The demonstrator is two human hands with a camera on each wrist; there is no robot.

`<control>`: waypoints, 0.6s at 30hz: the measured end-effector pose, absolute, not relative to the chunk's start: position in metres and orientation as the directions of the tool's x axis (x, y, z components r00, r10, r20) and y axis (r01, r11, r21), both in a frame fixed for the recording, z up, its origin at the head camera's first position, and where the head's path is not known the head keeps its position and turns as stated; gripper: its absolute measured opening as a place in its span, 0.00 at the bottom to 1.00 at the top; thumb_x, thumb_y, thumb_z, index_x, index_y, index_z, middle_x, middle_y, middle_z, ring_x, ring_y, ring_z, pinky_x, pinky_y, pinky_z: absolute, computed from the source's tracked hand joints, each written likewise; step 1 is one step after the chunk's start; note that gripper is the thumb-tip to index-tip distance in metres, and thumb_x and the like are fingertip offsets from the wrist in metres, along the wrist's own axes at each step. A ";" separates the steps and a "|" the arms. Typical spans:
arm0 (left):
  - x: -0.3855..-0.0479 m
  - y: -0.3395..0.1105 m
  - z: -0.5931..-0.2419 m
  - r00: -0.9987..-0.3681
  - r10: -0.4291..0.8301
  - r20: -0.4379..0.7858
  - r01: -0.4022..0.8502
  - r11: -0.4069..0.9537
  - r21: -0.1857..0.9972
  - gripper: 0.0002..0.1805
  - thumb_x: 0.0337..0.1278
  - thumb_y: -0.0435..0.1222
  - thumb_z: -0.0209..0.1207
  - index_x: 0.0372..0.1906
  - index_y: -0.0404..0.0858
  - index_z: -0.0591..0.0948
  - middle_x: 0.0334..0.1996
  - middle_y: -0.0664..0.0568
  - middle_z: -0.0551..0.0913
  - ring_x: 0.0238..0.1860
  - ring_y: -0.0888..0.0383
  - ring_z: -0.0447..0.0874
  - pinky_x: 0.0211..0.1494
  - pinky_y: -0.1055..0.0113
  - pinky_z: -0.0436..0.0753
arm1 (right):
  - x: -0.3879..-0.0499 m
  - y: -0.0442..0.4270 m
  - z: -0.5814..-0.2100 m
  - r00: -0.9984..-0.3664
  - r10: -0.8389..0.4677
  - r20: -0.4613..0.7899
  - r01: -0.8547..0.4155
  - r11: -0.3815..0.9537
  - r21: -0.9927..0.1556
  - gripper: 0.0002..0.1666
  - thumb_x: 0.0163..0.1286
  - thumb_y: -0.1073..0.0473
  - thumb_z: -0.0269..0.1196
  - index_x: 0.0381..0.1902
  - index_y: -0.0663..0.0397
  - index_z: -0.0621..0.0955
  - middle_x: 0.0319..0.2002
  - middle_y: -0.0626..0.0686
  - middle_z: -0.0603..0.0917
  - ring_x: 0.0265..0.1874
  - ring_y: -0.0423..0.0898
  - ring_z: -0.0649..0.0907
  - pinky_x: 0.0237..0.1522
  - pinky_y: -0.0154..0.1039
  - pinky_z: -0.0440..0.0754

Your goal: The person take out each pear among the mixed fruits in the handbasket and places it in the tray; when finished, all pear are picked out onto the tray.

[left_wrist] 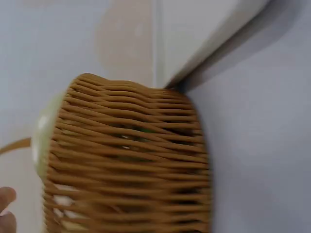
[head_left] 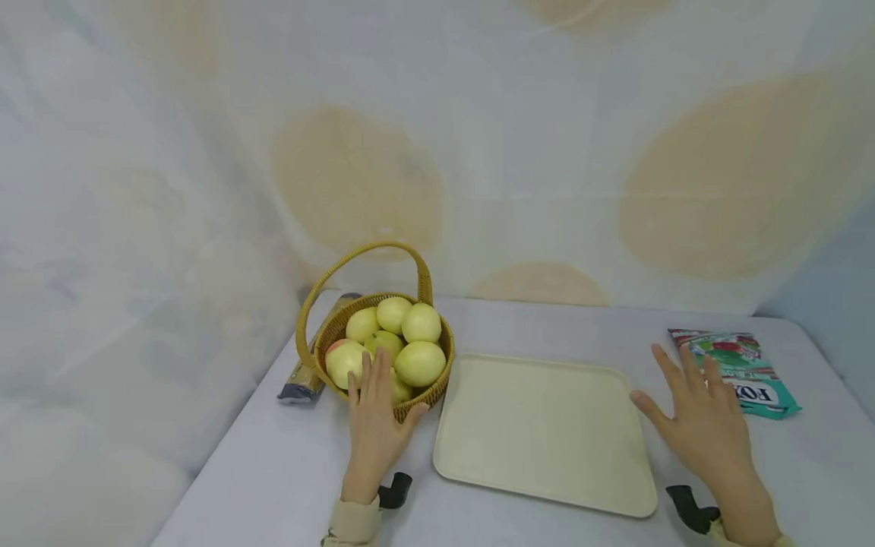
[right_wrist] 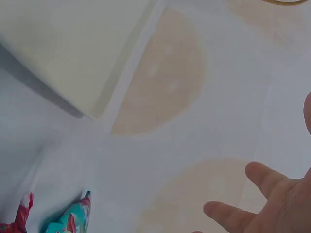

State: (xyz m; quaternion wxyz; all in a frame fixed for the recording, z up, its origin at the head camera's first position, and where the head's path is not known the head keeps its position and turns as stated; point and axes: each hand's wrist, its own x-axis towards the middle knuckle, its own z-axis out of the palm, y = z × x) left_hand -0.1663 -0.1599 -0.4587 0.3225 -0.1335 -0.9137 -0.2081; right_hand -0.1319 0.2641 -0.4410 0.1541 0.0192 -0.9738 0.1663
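A wicker basket [head_left: 443, 380] with a tall handle holds several yellow-green fruits [head_left: 420, 363] that look like apples or pears. My left hand [head_left: 374, 429] is held out at the front of the basket with straight fingers; whether it touches the rim I cannot tell. In the left wrist view the woven side of the basket [left_wrist: 131, 160] fills the middle, with two fingertips [left_wrist: 7, 221] at the left edge. My right hand [head_left: 704, 425], fingers spread and holding nothing, is over the table between the cream tray [head_left: 540, 433] and a green-and-red FOX candy bag [head_left: 759, 384].
Behind the basket's left side lies a long brown-gold packet with a dark end [head_left: 301, 386], partly hidden. A white-covered table [head_left: 273, 471] carries everything. Patterned fabric [head_left: 519, 152] hangs behind the table and along its left side.
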 end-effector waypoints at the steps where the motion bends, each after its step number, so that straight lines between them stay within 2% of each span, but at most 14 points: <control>1: -0.164 -0.162 -0.464 -0.764 0.095 0.638 0.370 0.875 0.312 0.58 0.55 0.75 0.26 0.75 0.32 0.54 0.73 0.38 0.60 0.75 0.36 0.53 0.71 0.32 0.48 | -0.132 0.262 -0.442 -0.954 0.011 0.300 -0.091 0.941 -0.327 0.48 0.71 0.33 0.51 0.78 0.39 0.44 0.74 0.73 0.51 0.71 0.78 0.48 0.59 0.81 0.51; 5: -0.155 -0.166 -0.482 -0.797 0.058 0.601 0.343 0.863 0.371 0.55 0.59 0.72 0.31 0.75 0.32 0.53 0.74 0.38 0.58 0.76 0.39 0.50 0.72 0.30 0.44 | -0.134 0.255 -0.444 -0.959 -0.006 0.284 -0.108 0.932 -0.345 0.48 0.71 0.34 0.51 0.79 0.39 0.43 0.74 0.72 0.51 0.71 0.77 0.49 0.59 0.79 0.51; 9: -0.152 -0.165 -0.488 -0.818 0.060 0.572 0.348 0.844 0.409 0.51 0.62 0.67 0.44 0.76 0.33 0.52 0.75 0.40 0.56 0.77 0.40 0.49 0.71 0.28 0.40 | -0.139 0.244 -0.443 -0.948 -0.049 0.315 -0.165 0.922 -0.351 0.48 0.70 0.35 0.53 0.78 0.43 0.46 0.72 0.73 0.56 0.69 0.76 0.55 0.65 0.74 0.52; 13: -0.151 -0.164 -0.489 -0.840 0.063 0.539 0.329 0.849 0.413 0.49 0.60 0.60 0.53 0.76 0.34 0.52 0.76 0.40 0.55 0.76 0.40 0.52 0.67 0.25 0.47 | -0.146 0.225 -0.439 -0.929 -0.107 0.353 -0.246 0.892 -0.378 0.47 0.70 0.38 0.56 0.78 0.46 0.50 0.70 0.72 0.61 0.66 0.75 0.62 0.65 0.71 0.57; 18: -0.150 -0.170 -0.489 -0.863 0.059 0.501 0.287 0.874 0.392 0.50 0.58 0.57 0.57 0.77 0.36 0.51 0.76 0.42 0.54 0.76 0.42 0.50 0.67 0.26 0.51 | -0.152 0.191 -0.436 -0.913 -0.166 0.372 -0.332 0.833 -0.443 0.45 0.69 0.42 0.59 0.76 0.49 0.55 0.71 0.67 0.64 0.66 0.72 0.65 0.61 0.71 0.63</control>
